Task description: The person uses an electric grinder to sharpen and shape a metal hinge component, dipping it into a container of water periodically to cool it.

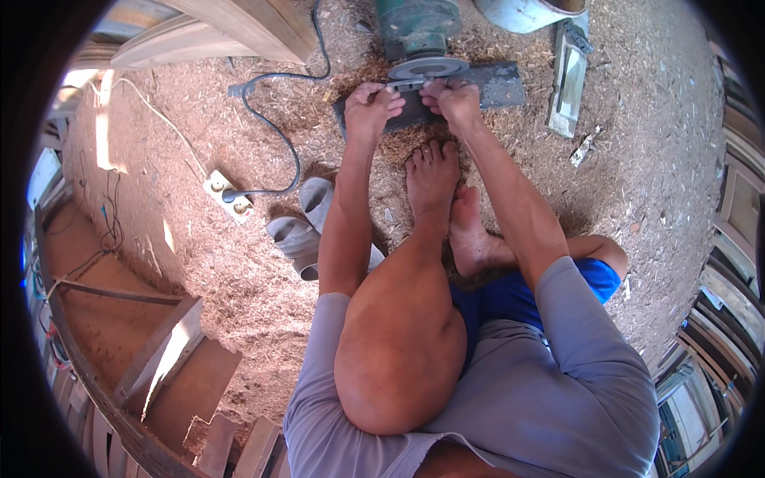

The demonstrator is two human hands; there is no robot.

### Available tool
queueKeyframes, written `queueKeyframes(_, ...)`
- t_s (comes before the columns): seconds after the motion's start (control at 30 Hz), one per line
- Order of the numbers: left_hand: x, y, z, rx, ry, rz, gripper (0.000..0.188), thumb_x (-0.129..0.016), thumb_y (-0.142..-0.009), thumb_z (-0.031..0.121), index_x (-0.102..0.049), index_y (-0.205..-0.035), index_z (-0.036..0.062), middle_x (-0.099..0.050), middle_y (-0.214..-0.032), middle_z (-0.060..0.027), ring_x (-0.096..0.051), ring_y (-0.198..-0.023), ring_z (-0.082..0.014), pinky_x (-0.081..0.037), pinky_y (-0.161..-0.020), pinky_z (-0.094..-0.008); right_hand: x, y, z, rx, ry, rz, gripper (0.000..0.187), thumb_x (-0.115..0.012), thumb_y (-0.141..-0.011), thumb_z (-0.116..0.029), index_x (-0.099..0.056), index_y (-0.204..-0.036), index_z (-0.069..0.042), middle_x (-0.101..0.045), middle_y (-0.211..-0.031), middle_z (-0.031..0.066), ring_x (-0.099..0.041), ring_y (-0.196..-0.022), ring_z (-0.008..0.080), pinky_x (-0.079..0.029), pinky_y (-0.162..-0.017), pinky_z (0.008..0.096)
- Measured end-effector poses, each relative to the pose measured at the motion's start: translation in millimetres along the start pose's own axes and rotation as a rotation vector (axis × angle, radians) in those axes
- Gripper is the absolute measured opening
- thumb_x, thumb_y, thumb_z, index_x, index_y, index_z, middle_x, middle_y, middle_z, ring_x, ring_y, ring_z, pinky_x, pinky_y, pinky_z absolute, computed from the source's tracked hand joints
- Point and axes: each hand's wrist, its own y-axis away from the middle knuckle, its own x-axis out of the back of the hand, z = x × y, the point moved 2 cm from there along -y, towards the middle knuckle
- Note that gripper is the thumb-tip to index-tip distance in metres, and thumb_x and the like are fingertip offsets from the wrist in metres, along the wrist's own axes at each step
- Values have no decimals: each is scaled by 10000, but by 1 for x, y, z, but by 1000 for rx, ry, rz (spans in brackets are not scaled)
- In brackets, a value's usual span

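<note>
At the far middle, a green grinder (pixel 416 25) with a flat grey grinding wheel (pixel 429 68) stands over a dark flat board (pixel 500 83). A thin metal strip with dark slots (pixel 408 85) spans the gap between my hands, close against the wheel's near edge; I cannot tell whether they touch. My left hand (pixel 371 110) pinches its left end with curled fingers. The other end is in the closed fingers of my right hand (pixel 454 99), which partly hide it. My bare feet (pixel 431 179) rest on the ground just below the board.
A black cable (pixel 293 139) loops left to a white power strip (pixel 229 196). Grey shoes (pixel 295 241) lie beside my left forearm. Wooden beams (pixel 239 28) stand far left; a pale bucket (pixel 526 14) and a long metal-and-wood piece (pixel 566 88) lie far right. Sawdust covers the ground.
</note>
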Motion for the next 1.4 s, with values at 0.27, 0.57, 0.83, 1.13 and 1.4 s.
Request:
queueKeyframes(0.27, -5, -5, 1, 10, -64, -19, 187, -572, -903, 58, -541, -1005, -95, -653, -903, -219, -690, -755, -239, -577, -621, -276, 4, -4, 6, 30, -98, 54, 124, -663, -840, -81, -660, -880, 36, -693, -774, 92, -649, -608, 120, -490, -510, 229)
queueKeyframes(0.57, -5, -7, -6, -10, -64, -39, 152, -577, -913, 64, -537, -986, -63, -649, -897, -197, -689, -773, -234, -581, -636, -295, 6, -2, 3, 15, -86, 20, 158, -650, -855, -95, -632, -942, 35, -699, -838, 112, -665, -669, 127, -506, -552, 223)
queueKeyframes(0.83, 0, -2, -3, -18, 15, -8, 167, -562, -905, 40, -527, -1008, -87, -641, -904, -205, -687, -755, -235, -584, -620, -283, -1, -3, 3, 14, -27, 17, 134, -646, -852, -91, -650, -916, 26, -700, -822, 101, -654, -657, 117, -497, -549, 222)
queueKeyframes(1.13, 1, -2, -1, 1, -8, -22, 153, -582, -908, 58, -536, -995, -59, -648, -907, -199, -690, -774, -244, -589, -645, -302, -2, -1, 2, 6, -32, 16, 132, -642, -859, -91, -650, -922, 25, -700, -824, 93, -652, -652, 117, -497, -548, 222)
queueKeyframes(1.4, -6, -6, -1, -9, -41, -38, 163, -567, -905, 50, -543, -992, -86, -651, -902, -210, -685, -746, -233, -581, -622, -282, 3, -2, 3, 10, -69, 34, 156, -651, -858, -93, -633, -940, 39, -694, -826, 104, -656, -653, 123, -500, -541, 217)
